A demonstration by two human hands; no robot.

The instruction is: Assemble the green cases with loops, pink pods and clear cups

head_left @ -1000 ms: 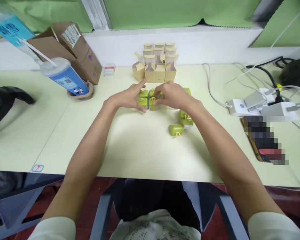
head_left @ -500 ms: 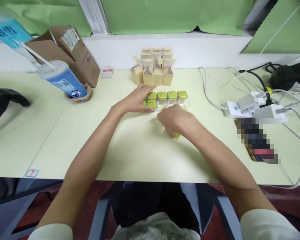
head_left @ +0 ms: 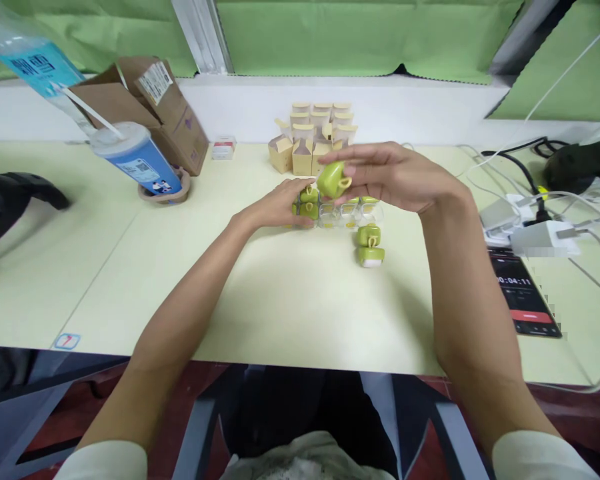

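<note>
My right hand point(head_left: 395, 177) is raised above the table and grips a small green box point(head_left: 333, 179) with a yellow loop between thumb and fingertips. My left hand point(head_left: 280, 207) rests on the table with its fingers curled against the left end of a cluster of green-lidded clear boxes point(head_left: 343, 212). Two more green boxes point(head_left: 370, 244) lie loose just in front of the cluster. Behind it stands a group of small tan paper cartons point(head_left: 313, 137).
A blue cup with a straw point(head_left: 136, 158) and a brown cardboard box point(head_left: 155, 110) stand at the back left. At the right lie a phone point(head_left: 523, 300), white chargers point(head_left: 543, 237) and tangled cables point(head_left: 595, 200). A dark object point(head_left: 15, 193) sits at the far left.
My right hand went down to the loose boxes in front, took one and lifted it above the cluster. My left hand stayed at the cluster's left end.
</note>
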